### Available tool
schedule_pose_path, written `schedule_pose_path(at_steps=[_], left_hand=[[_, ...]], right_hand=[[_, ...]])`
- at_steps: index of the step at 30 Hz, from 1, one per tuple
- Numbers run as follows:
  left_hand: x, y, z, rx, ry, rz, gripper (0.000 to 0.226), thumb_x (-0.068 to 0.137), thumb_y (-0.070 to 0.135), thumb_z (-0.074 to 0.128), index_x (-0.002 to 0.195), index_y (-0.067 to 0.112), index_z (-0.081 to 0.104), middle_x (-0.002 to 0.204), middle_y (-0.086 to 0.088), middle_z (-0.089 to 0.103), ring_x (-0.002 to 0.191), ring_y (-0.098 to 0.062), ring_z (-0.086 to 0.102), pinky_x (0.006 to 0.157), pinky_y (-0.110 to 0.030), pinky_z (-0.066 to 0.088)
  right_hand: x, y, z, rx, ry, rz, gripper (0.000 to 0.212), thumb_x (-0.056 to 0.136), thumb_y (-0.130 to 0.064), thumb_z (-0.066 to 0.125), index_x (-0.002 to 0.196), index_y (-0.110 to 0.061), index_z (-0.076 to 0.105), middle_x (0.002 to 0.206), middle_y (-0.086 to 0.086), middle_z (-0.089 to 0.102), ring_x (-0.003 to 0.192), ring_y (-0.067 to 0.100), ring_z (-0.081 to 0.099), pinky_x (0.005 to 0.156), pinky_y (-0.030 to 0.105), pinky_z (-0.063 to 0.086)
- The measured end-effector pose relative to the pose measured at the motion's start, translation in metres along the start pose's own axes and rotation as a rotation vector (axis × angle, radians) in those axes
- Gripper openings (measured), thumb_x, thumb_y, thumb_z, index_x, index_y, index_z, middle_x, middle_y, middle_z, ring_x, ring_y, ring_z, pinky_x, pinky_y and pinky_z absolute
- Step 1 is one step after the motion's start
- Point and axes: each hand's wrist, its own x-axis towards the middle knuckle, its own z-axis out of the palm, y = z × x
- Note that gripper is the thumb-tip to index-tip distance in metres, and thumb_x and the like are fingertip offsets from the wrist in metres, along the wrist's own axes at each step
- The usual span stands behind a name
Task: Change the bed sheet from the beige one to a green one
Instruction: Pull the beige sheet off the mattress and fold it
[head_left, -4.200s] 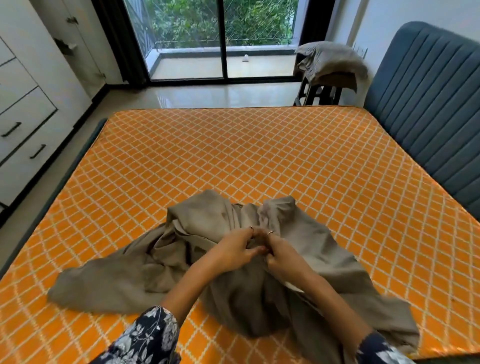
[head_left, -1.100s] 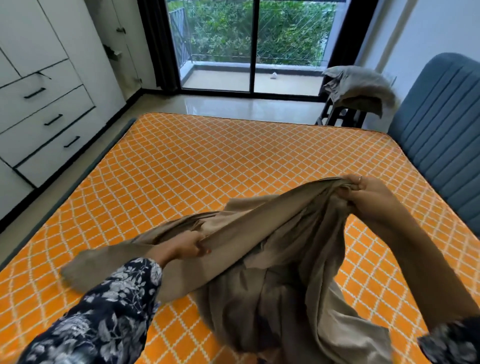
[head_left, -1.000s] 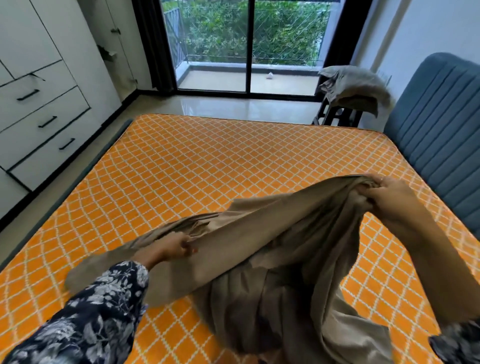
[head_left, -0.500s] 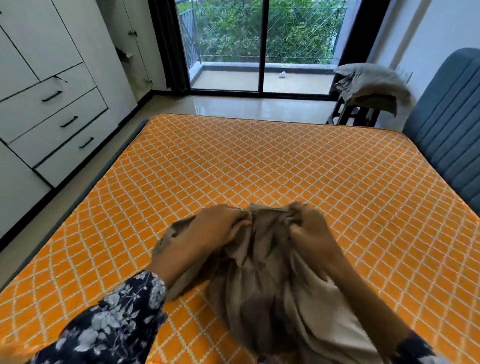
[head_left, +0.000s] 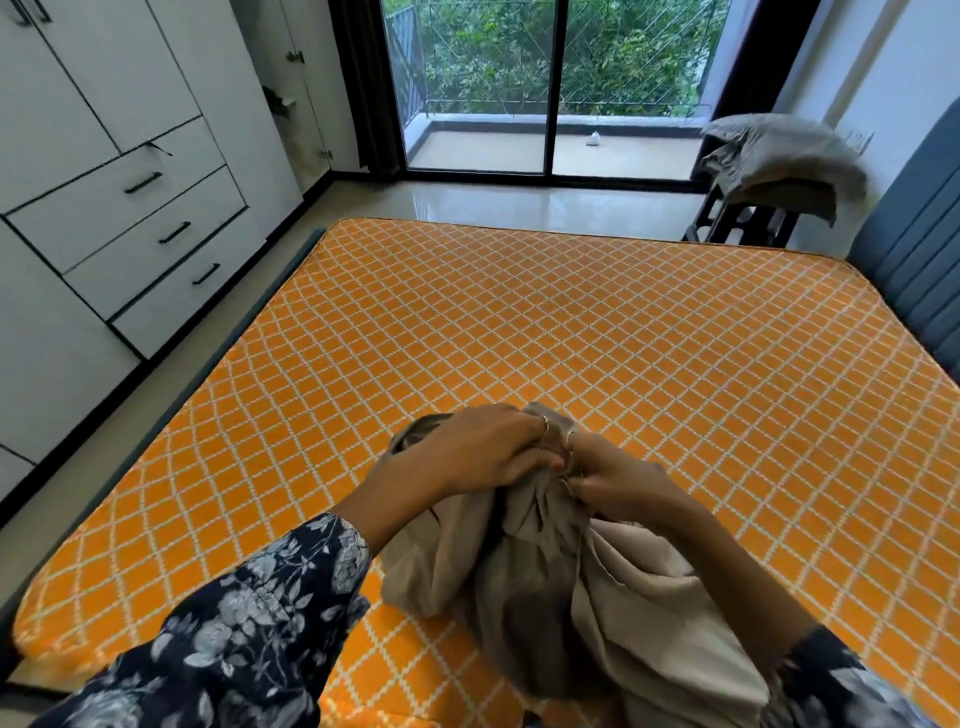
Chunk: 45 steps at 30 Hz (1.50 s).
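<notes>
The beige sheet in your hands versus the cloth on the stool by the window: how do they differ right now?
The beige sheet is bunched at the near edge of the orange mattress, gripped by the left hand and right hand. The cloth on the stool is draped, untouched, looking greyer. Both are plain and crumpled.

no readable text, no labels, no brand marks, no numbers, no signs anywhere
</notes>
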Motion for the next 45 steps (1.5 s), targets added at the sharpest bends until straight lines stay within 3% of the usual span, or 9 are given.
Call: schedule_pose_path(at_steps=[5, 10, 15, 20, 27, 34, 38, 42, 45], left_hand=[[-0.009, -0.023, -0.003, -0.235, -0.151, -0.148, 0.03, 0.082, 0.038, 0.072, 0.097, 0.016, 0.057, 0.061, 0.017, 0.044, 0.052, 0.004, 0.047, 0.049, -0.01, 0.031], [-0.018, -0.057, 0.048, -0.154, -0.443, -0.27, 0.031, 0.09, 0.04, 0.062, 0.07, 0.018, 0.053, 0.069, -0.001, 0.059, 0.061, -0.014, 0.049, 0.064, -0.033, 0.042], [-0.02, -0.071, 0.05, -0.371, -0.045, -0.334, 0.033, 0.097, 0.034, 0.047, 0.071, 0.015, 0.056, 0.061, 0.001, 0.053, 0.059, -0.014, 0.052, 0.063, -0.037, 0.042], [0.005, -0.058, -0.008, -0.201, 0.24, -0.165, 0.03, 0.094, 0.036, 0.042, 0.082, 0.016, 0.062, 0.055, 0.009, 0.049, 0.051, -0.002, 0.046, 0.054, -0.021, 0.035], [0.04, -0.012, -0.023, 0.105, 0.215, -0.038, 0.042, 0.092, 0.041, 0.03, 0.113, 0.025, 0.063, 0.107, -0.004, 0.069, 0.099, -0.028, 0.062, 0.072, -0.039, 0.051], [0.037, -0.015, -0.026, -0.254, 0.098, -0.023, 0.03, 0.097, 0.025, 0.04, 0.104, 0.008, 0.063, 0.096, -0.01, 0.069, 0.086, -0.023, 0.063, 0.069, -0.024, 0.041], [0.038, -0.01, -0.035, -0.301, 0.016, -0.009, 0.016, 0.099, 0.011, 0.047, 0.084, 0.01, 0.055, 0.066, 0.009, 0.053, 0.061, 0.005, 0.051, 0.056, -0.008, 0.03], [0.041, -0.008, -0.032, -0.321, -0.054, -0.004, 0.016, 0.098, 0.014, 0.051, 0.082, 0.013, 0.05, 0.062, 0.013, 0.042, 0.054, 0.009, 0.045, 0.053, -0.011, 0.03], [0.038, -0.014, -0.025, -0.337, -0.067, -0.007, 0.013, 0.094, 0.025, 0.059, 0.09, 0.015, 0.053, 0.066, 0.012, 0.047, 0.056, 0.004, 0.046, 0.053, -0.014, 0.03]], right_hand=[[-0.01, -0.013, -0.021, 0.085, 0.161, -0.133, 0.014, 0.083, 0.002, 0.058, 0.093, -0.004, 0.066, 0.085, 0.01, 0.069, 0.083, 0.023, 0.066, 0.071, 0.049, 0.052], [-0.029, -0.013, -0.058, 0.177, 0.25, -0.092, 0.028, 0.085, 0.015, 0.055, 0.094, -0.009, 0.065, 0.075, 0.003, 0.069, 0.071, 0.009, 0.062, 0.059, 0.021, 0.049], [-0.037, 0.011, -0.089, 0.236, 0.403, 0.054, 0.031, 0.088, 0.017, 0.049, 0.093, -0.01, 0.064, 0.072, 0.019, 0.061, 0.065, 0.021, 0.054, 0.049, 0.026, 0.041], [-0.029, 0.011, -0.087, 0.191, 0.516, 0.093, 0.027, 0.081, 0.016, 0.055, 0.081, -0.01, 0.062, 0.052, -0.004, 0.061, 0.047, -0.002, 0.051, 0.044, 0.016, 0.039], [-0.004, -0.036, -0.035, -0.07, 0.376, -0.131, 0.042, 0.073, 0.012, 0.05, 0.083, -0.029, 0.055, 0.071, -0.007, 0.066, 0.066, 0.004, 0.061, 0.061, 0.03, 0.045], [-0.001, -0.028, -0.02, 0.124, 0.4, -0.148, 0.044, 0.08, 0.011, 0.046, 0.102, -0.028, 0.044, 0.065, 0.006, 0.063, 0.056, 0.008, 0.057, 0.055, 0.032, 0.042], [0.002, -0.02, -0.024, 0.252, 0.331, -0.091, 0.073, 0.082, 0.016, 0.045, 0.128, -0.039, 0.033, 0.065, 0.008, 0.059, 0.053, 0.015, 0.053, 0.051, 0.028, 0.04], [0.005, -0.014, -0.036, 0.005, 0.295, -0.125, 0.032, 0.074, 0.001, 0.048, 0.095, -0.016, 0.064, 0.079, 0.005, 0.067, 0.074, 0.024, 0.062, 0.067, 0.046, 0.05], [0.003, -0.011, -0.041, 0.004, 0.327, -0.131, 0.033, 0.074, 0.008, 0.052, 0.091, -0.017, 0.065, 0.081, 0.0, 0.069, 0.078, 0.018, 0.065, 0.07, 0.04, 0.051]])
